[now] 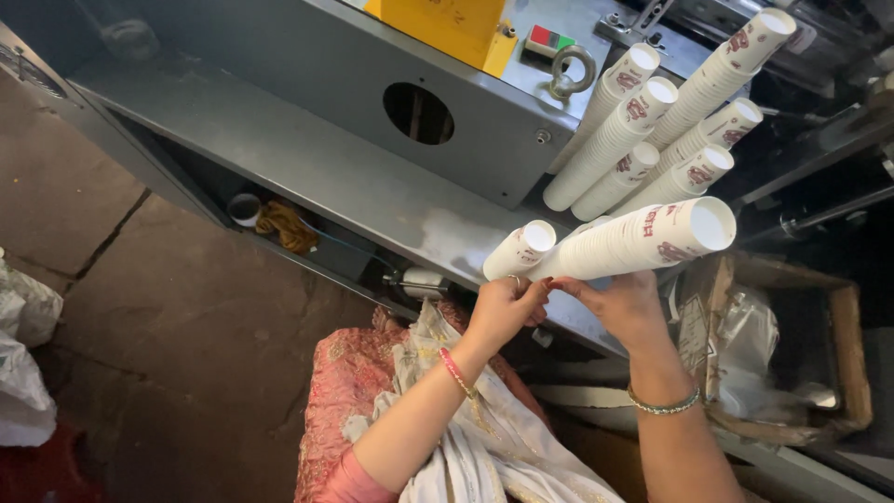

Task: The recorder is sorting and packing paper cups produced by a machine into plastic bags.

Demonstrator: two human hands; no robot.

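While the long stack of paper cups [643, 240] is gripped from below by both hands, its axis runs up-right over the grey machine ledge [317, 168]; the left hand [503, 307] and right hand [622, 303] are closed, apparently, near its lower end.

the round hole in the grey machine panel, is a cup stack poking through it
No, the round hole is dark and empty; the cup stacks lean against the machine to its right.
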